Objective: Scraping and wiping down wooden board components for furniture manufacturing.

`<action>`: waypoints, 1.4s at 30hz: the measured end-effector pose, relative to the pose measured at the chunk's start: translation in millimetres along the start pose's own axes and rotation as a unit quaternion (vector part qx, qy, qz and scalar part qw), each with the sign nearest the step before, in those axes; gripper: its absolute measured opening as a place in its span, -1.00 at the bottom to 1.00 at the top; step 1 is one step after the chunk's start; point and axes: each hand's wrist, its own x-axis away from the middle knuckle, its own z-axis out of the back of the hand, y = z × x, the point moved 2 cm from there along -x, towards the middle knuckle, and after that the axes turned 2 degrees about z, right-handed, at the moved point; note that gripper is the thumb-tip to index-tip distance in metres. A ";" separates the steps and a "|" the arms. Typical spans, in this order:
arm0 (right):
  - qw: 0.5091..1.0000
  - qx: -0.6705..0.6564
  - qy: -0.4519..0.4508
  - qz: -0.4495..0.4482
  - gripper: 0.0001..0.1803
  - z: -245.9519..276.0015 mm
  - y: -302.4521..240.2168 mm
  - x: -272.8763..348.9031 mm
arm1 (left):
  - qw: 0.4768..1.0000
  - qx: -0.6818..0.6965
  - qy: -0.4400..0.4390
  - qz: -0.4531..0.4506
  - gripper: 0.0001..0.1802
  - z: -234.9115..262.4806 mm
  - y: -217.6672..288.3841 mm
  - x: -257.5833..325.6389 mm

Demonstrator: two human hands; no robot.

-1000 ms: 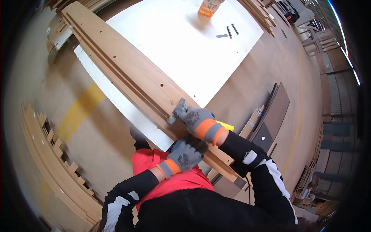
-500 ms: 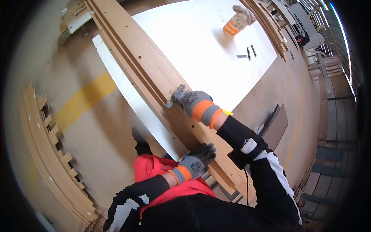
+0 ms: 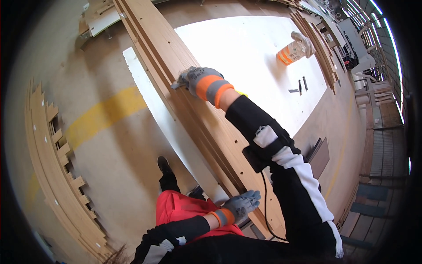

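— How is the light in this overhead workshop view?

— Bright and even. Daylight enters from the windows (image 3: 373, 31) at upper right and washes the white tabletop (image 3: 246, 48) almost to glare, losing its surface detail.

— Any shadows?

— Soft ones. The person's shadow falls leftward across the floor (image 3: 110, 145), dimming the yellow floor stripe (image 3: 101, 116).

— And sharpness?

— The centre is crisp. Toward the rim, the long wooden boards (image 3: 176, 75) bow under fisheye distortion, and a black vignette swallows the corners.
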 end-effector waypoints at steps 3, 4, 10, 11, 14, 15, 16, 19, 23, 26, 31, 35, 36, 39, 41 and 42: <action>0.999 -0.026 0.008 -0.043 -0.76 18.3 -3.9 -55.5 | 0.999 0.027 -0.017 0.014 -0.53 -7.0 -2.7 0.5; 0.999 -0.020 0.014 -0.048 -0.77 21.2 -3.2 -70.5 | 0.999 0.023 -0.017 0.012 -0.53 1.4 -10.3 4.7; 0.993 -0.031 0.105 0.045 -0.78 15.7 -11.4 -46.8 | 0.977 0.047 0.208 0.025 -0.53 69.2 -106.6 61.5; 0.999 -0.017 0.033 0.010 -0.75 19.2 -16.8 -26.7 | 0.963 0.093 0.239 0.077 -0.47 102.5 -129.7 78.3; 0.995 -0.006 -0.082 -0.064 -0.70 11.1 -12.7 19.9 | 0.965 -0.044 0.215 0.145 -0.41 165.4 -183.9 95.4; 0.995 -0.007 -0.080 -0.063 -0.70 14.1 -14.0 21.7 | 0.965 -0.046 0.201 0.160 -0.41 172.3 -197.2 101.3; 0.991 -0.022 -0.109 -0.079 -0.68 33.1 -22.6 22.5 | 0.965 -0.050 0.188 0.178 -0.41 181.9 -207.9 106.1; 0.987 -0.023 -0.136 -0.079 -0.65 48.5 -26.1 -6.1 | 0.963 -0.075 0.161 0.203 -0.39 191.8 -243.2 108.5; 0.983 -0.045 -0.156 -0.086 -0.64 62.3 -15.2 -53.6 | 0.956 -0.088 0.168 0.223 -0.37 203.2 -288.2 109.5; 0.994 -0.031 -0.089 -0.064 -0.66 61.2 -9.0 -80.8 | 0.971 -0.103 0.115 0.182 -0.34 206.1 -291.5 110.2; 0.994 -0.039 -0.092 -0.034 -0.70 77.4 -0.4 -132.8 | 0.987 -0.049 0.084 0.131 -0.29 208.5 -304.3 113.0; 0.996 -0.067 -0.052 -0.017 -0.71 78.6 6.7 -178.4 | 0.991 -0.085 0.002 0.106 -0.29 208.7 -309.6 111.3; 0.996 -0.069 -0.053 -0.020 -0.71 78.2 9.8 -192.1 | 0.991 -0.083 0.000 0.103 -0.29 214.3 -310.8 111.1; 0.997 -0.066 0.027 0.013 -0.71 83.3 13.4 -245.0 | 0.985 -0.160 -0.049 0.045 -0.31 218.5 -311.4 116.3; 0.993 -0.107 0.042 0.020 -0.69 85.5 17.0 -295.6 | 0.992 -0.116 -0.023 0.034 -0.34 216.3 -317.4 118.3; 0.995 -0.087 0.047 0.031 -0.73 94.4 16.4 -318.1 | 0.997 -0.076 0.010 0.022 -0.37 216.0 -320.3 118.7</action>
